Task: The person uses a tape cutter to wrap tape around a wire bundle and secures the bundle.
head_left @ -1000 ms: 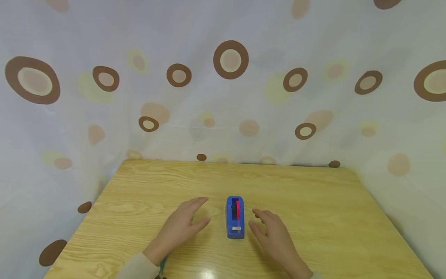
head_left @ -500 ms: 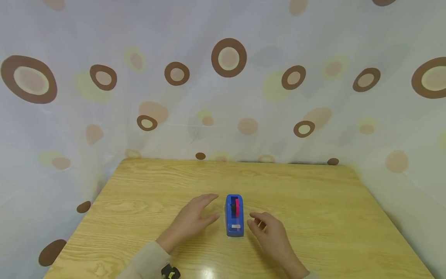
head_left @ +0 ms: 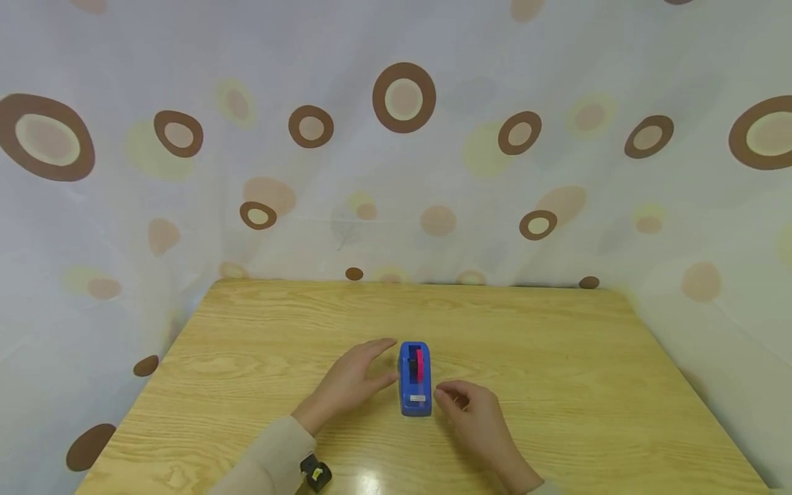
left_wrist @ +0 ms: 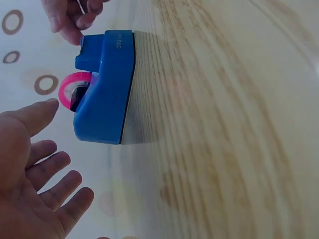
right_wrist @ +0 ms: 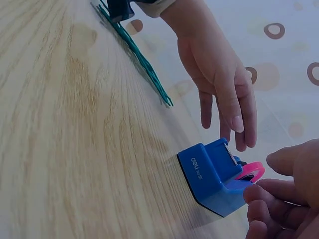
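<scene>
A blue tape dispenser stands upright on the wooden table, with a bright pink roll in it. To its left is my left hand, fingers extended and thumb apart, holding nothing. Its fingertips are close to the dispenser's side; in the left wrist view the thumb tip ends near the pink roll. On the other side, my right hand has loosely bent fingers near the dispenser's front right edge. From the right wrist view, its thumb and forefinger are apart with nothing between them. Whether either hand touches the dispenser I cannot tell.
Green strands lie on the table near the left forearm in the right wrist view. A black device is at the left wrist. A patterned curtain surrounds the wooden table at the back and sides.
My left hand has moved right, up close to the dispenser. My right hand has come slightly left, its fingers bending more. The dispenser stays in place while the head view shifts a little.
</scene>
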### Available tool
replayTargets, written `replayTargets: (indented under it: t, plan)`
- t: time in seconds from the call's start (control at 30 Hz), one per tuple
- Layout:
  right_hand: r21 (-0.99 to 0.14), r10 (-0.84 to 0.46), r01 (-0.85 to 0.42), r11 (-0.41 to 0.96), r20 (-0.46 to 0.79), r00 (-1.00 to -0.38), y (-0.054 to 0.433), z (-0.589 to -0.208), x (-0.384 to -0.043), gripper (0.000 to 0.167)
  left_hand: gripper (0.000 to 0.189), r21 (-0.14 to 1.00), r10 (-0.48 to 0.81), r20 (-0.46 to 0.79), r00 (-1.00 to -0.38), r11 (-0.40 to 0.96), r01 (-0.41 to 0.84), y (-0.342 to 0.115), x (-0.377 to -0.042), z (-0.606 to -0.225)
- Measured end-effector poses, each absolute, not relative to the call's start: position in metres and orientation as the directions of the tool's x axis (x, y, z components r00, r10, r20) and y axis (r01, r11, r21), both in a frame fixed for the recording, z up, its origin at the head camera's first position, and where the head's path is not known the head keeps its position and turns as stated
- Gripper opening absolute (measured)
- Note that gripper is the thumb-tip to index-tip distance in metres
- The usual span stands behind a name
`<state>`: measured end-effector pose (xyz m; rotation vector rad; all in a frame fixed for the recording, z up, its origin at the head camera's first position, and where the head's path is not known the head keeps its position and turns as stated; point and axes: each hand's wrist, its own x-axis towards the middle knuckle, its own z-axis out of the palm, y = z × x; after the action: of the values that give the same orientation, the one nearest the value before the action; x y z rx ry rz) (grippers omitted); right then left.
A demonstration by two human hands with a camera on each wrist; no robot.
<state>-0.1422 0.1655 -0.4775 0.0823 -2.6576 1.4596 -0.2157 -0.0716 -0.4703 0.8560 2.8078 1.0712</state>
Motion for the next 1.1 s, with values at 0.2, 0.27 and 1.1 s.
replayTargets:
  t: [0.2, 0.27, 1.1]
  plan:
    - [-0.845, 0.026, -0.027, 0.533, 0.048, -0.999, 0.162, -0.476, -0.139, 0.011, 0.062, 0.640, 0.503, 0.146, -0.852, 0.609, 0.469, -0.066, -0.221, -0.472]
    - [-0.853, 0.019, -0.024, 0.521, 0.040, -0.999, 0.161, -0.476, -0.138, 0.013, 0.062, 0.640, 0.511, 0.145, -0.847, 0.605, 0.474, -0.065, -0.223, -0.473]
    - [-0.941, -0.136, 0.303, 0.153, -0.323, -0.937, 0.155, -0.483, -0.132, 0.042, 0.064, 0.631, 0.541, 0.128, -0.831, 0.602, 0.489, -0.053, -0.229, -0.482]
